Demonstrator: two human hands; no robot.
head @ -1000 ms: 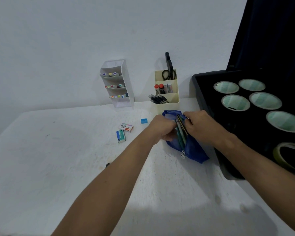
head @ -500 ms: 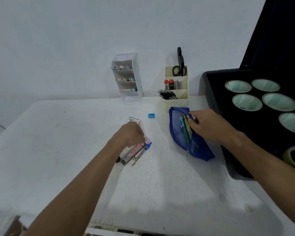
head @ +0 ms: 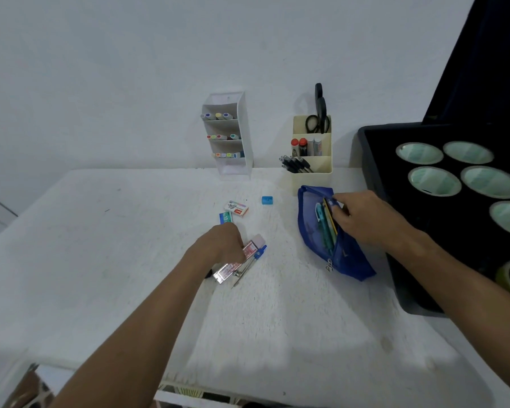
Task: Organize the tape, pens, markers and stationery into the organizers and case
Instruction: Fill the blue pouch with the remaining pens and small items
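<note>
- Left hand (head: 221, 245) lies on the white counter (head: 115, 260), fingers curled round a clear pink-labelled box (head: 239, 260); a blue compass (head: 249, 265) lies touching it.
- Right hand (head: 362, 219) has its fingers pinching the open mouth of the blue pencil case (head: 345, 260), pens (head: 324, 228) inside.
- Two small boxes (head: 233, 212) and a blue sharpener (head: 267, 200) lie loose between the hands and the organizers (head: 312, 148).
- Tape rolls (head: 433, 181) sit in the black case (head: 377, 184), right.

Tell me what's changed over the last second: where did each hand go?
The left hand left the blue pouch, moved left and now grips the clear pink box beside the compass. The right hand stayed at the pouch's opening. Organizers and tape case unchanged.
</note>
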